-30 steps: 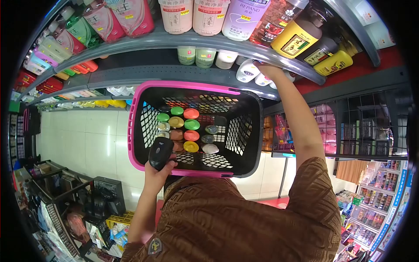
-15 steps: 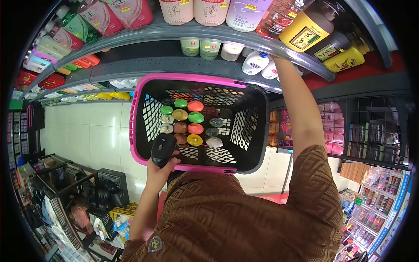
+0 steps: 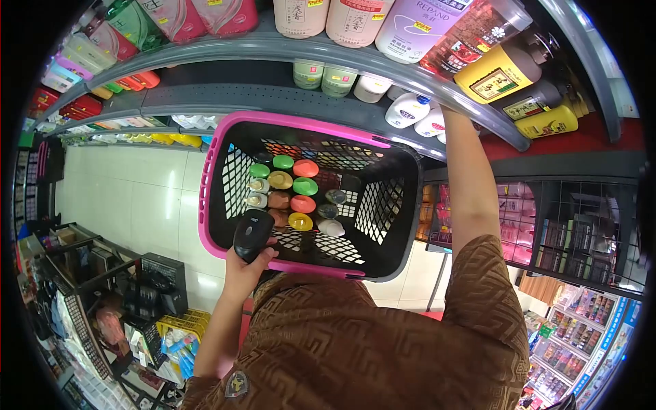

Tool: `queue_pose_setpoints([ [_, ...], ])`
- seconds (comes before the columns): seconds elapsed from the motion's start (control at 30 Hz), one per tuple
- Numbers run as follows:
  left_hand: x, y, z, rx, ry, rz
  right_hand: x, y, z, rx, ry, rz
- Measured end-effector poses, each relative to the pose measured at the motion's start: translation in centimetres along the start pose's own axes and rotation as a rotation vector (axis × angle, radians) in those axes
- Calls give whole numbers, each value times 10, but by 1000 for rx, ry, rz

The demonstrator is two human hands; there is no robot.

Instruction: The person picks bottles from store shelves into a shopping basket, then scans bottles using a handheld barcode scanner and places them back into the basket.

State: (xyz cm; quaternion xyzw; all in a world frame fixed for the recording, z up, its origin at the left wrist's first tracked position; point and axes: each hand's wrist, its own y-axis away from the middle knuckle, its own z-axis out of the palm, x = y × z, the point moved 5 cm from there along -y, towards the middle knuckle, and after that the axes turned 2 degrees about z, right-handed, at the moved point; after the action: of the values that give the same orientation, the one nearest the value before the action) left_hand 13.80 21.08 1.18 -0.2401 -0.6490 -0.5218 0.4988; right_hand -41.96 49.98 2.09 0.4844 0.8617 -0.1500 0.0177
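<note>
My left hand (image 3: 244,272) is closed around a black barcode scanner (image 3: 253,234), at the near left rim of a black shopping basket (image 3: 400,239) with a pink edge. Several bottles stand in the basket, among them a red-capped bottle (image 3: 305,168), a green-capped bottle (image 3: 305,186) and a yellow-capped bottle (image 3: 300,221). My right forearm (image 3: 473,184) reaches up to the lower shelf. The hand itself is hidden beneath the upper shelf's edge, so its fingers and anything in them do not show. Close by the wrist are white pump bottles (image 3: 408,111) with a blue top.
Large shampoo bottles, including a yellow bottle (image 3: 497,74) and a purple bottle (image 3: 415,31), line the upper shelf (image 3: 287,51). A wire rack (image 3: 581,225) stands at the right. Boxes and a yellow crate (image 3: 184,324) are at the lower left on the tiled floor (image 3: 123,184).
The view has tilted slightly, shifting the shelf bottles right and down. My right arm remains at the lower shelf, and my left hand still holds the scanner by the basket.
</note>
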Motion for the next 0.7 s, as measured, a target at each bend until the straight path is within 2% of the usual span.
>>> queue_pose_setpoints([
  [0.4,1,-8,2,-55,-9,41,-16,9,-18,29,56,30],
  [0.7,-4,-7,-1,-59,38,60,-58,38,-32,49,101,11],
])
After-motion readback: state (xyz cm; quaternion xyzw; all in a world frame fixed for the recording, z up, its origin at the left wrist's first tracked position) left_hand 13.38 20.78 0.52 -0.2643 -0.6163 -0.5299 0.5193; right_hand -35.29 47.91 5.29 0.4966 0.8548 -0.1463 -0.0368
